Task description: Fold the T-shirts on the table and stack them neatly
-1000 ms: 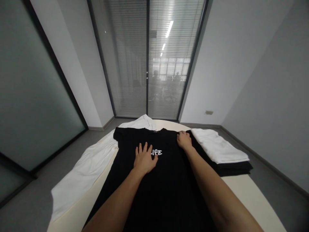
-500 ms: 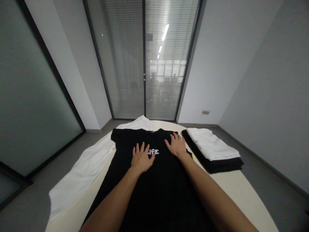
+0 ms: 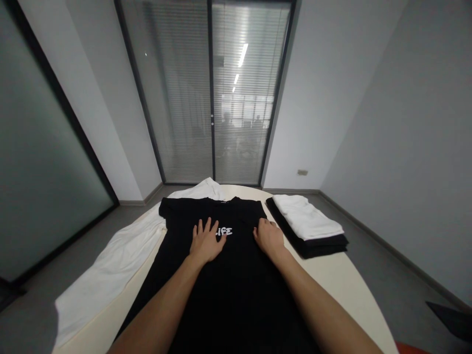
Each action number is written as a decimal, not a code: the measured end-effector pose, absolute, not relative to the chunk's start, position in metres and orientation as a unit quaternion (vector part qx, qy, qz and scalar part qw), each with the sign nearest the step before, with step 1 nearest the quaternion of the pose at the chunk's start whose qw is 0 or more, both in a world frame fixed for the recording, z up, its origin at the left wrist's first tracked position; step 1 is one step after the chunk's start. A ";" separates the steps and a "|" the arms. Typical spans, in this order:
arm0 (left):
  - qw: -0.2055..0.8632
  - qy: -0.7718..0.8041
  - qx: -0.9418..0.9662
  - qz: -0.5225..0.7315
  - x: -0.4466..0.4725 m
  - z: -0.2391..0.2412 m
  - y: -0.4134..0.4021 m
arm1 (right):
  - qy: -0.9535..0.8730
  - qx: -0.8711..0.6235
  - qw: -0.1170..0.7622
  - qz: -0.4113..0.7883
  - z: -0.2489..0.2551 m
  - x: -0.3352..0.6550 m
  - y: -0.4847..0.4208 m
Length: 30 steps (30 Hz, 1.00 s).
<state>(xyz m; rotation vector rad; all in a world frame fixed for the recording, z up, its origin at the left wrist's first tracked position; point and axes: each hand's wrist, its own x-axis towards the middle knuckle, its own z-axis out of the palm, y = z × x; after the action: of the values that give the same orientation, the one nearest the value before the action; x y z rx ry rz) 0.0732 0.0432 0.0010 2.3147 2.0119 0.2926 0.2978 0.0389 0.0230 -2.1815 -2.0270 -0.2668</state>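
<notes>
A black T-shirt [image 3: 236,285] lies spread on the table, its neckline at the far side and white lettering [image 3: 223,231] across its chest. My left hand [image 3: 207,243] is open, fingers spread flat on the chest, partly covering the lettering. At the shirt's right edge, just below the shoulder, my right hand [image 3: 270,239] has its fingers curled in on the black cloth. The right sleeve is mostly hidden by that hand, while the left sleeve [image 3: 166,208] lies out over white cloth.
A white garment [image 3: 106,278] stretches along the table's left edge and behind the shirt. To the right sits a folded stack, with a white garment [image 3: 306,216] on top of black ones [image 3: 324,248]. The pale table [image 3: 344,290] has a curved edge. Glass doors [image 3: 212,98] stand beyond.
My right hand has drawn back slightly and its spread fingers have curled at the shirt's edge. My left hand stays flat on the chest. The view has turned a little right.
</notes>
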 end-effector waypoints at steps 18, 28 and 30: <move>0.025 0.652 0.751 0.103 0.072 -0.005 0.045 | -0.737 -0.657 0.153 -0.045 0.004 0.303 0.041; 0.023 0.651 0.753 0.099 0.072 -0.006 0.046 | -0.722 -0.664 0.187 -0.053 0.019 0.301 0.046; 0.020 0.650 0.754 0.098 0.072 -0.006 0.046 | -0.722 -0.659 0.207 -0.041 0.018 0.302 0.046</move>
<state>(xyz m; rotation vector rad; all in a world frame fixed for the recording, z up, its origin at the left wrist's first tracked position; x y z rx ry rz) 0.0718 0.0456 -0.0058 2.3379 2.0146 0.3026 0.3016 0.0463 0.0180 -1.8344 -2.0100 -0.1155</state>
